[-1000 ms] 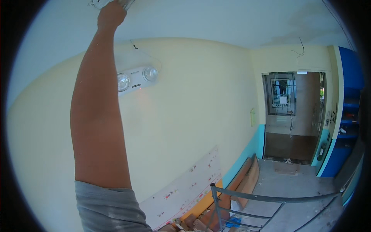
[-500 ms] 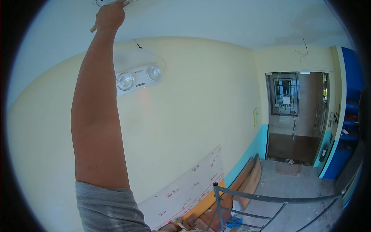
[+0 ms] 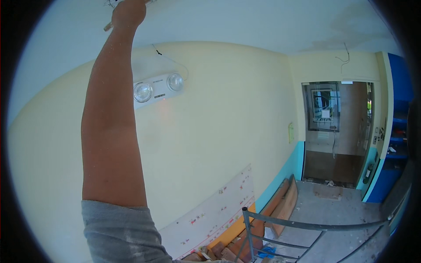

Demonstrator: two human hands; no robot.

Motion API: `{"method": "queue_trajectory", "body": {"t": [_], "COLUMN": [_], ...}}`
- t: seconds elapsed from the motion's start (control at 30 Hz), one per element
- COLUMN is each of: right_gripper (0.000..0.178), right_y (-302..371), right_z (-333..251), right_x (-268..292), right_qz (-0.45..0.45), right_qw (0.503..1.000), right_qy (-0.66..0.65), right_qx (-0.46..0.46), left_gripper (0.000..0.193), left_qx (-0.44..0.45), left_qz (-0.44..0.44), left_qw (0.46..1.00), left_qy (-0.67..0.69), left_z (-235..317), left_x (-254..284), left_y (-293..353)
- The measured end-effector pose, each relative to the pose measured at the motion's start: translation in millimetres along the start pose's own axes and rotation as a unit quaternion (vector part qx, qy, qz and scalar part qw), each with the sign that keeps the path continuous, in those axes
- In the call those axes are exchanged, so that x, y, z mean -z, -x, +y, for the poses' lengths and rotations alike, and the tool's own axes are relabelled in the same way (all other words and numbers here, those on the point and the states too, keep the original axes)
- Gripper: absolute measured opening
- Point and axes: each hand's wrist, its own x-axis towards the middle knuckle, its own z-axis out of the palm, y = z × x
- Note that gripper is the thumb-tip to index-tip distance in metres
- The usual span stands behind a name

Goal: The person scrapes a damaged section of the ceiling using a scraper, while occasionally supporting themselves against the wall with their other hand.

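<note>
My left arm, in a grey sleeve, stretches up to the ceiling. At the top edge my left hand (image 3: pixel 129 13) is closed around a tool with a light wooden handle (image 3: pixel 108 27), whose butt sticks out at the wrist side. The tool's other end is mostly cut off by the frame. Beside the fist, a whitish patch with thin dark wires (image 3: pixel 109 3) shows on the ceiling. Below, partly behind my forearm, a white twin-lamp emergency light (image 3: pixel 158 89) is fixed to the cream wall. My right hand is out of view.
A grey metal rail (image 3: pixel 307 225) curves across the lower right. Wooden boards (image 3: pixel 283 206) and a patterned white panel (image 3: pixel 215 206) lean along the wall. Loose wires (image 3: pixel 345 57) hang above a glass door (image 3: pixel 337 140). Blue shelving (image 3: pixel 399 101) stands far right.
My left hand and forearm have shifted slightly right and up, still gripping the wooden-handled tool. The handle's butt has moved up a little with it.
</note>
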Motion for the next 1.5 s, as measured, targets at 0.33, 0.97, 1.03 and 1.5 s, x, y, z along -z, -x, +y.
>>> {"method": "queue_trajectory", "body": {"t": [0.33,0.97,1.03,1.5], "right_gripper": [0.037,0.04,0.04,0.043], "right_y": [6.0,17.3,17.9,35.6], "right_z": [-2.2,-0.7,0.7,45.8], "right_x": [-0.1,0.2,0.1,-28.6], "right_qz": [0.01,0.028,0.03,0.043], "right_qw": [1.0,1.0,0.999,0.994], "right_qy": [-0.004,-0.012,-0.013,-0.1], "right_qx": [0.005,-0.002,-0.003,-0.027], "left_gripper": [0.036,0.021,0.022,0.031], "left_qx": [-0.047,-0.068,0.023,-0.066], "left_qz": [-0.072,0.018,0.044,-0.26], "left_qw": [0.996,0.988,0.985,0.92], "left_qy": [-0.001,0.137,0.166,0.286], "left_z": [-1.8,62.6,60.2,89.1], "left_x": [13.3,-11.3,-11.1,-27.7], "left_y": [14.5,57.1,58.6,169.8]}}
